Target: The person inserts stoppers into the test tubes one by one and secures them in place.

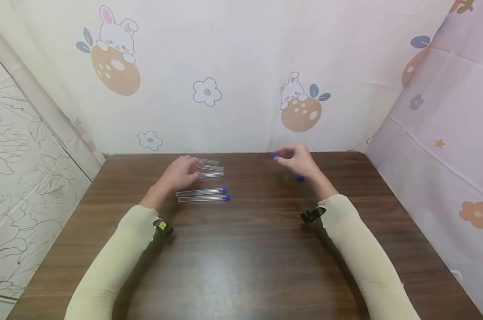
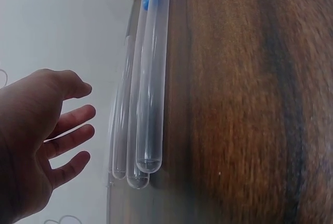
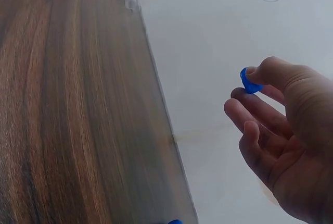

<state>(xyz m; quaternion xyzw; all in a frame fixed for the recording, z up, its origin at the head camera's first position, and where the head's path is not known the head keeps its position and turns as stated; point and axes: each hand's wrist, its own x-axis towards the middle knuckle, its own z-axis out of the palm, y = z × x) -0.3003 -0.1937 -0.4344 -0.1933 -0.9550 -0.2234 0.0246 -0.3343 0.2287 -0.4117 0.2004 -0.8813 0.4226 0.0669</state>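
Across the wooden table (image 1: 241, 249), head view: two tubes with blue caps (image 1: 203, 195) side by side, near the middle; beyond them, uncapped clear tubes (image 1: 211, 169), rims apparently facing right. Left hand (image 1: 181, 172): over these tubes, fingers loosely bent, no firm grip evident. Right hand (image 1: 296, 161): well apart, pinching a blue cap (image 1: 274, 155). One loose cap (image 1: 300, 178), beside the right forearm. Handling advice, by judgement: lift one uncapped tube by its body, leave its rim exposed, bring cap and rim together in line. Obscured: the tubes' left ends, behind the fingers; their exact number, uncertain.

Left wrist view: left hand free, fingers parted, holding nothing; capped tubes in front, at least one uncapped tube (image 2: 123, 120) behind. Recommended: a light grip, since smooth round tubes may roll. Upper ends partly cut off; the rear tubes overlap and blur against the pale cloth.

Right wrist view: cap between thumb and fingertip; its hollow side hard to make out, so check its facing before pressing. Loose cap and tube ends cropped by the frame.
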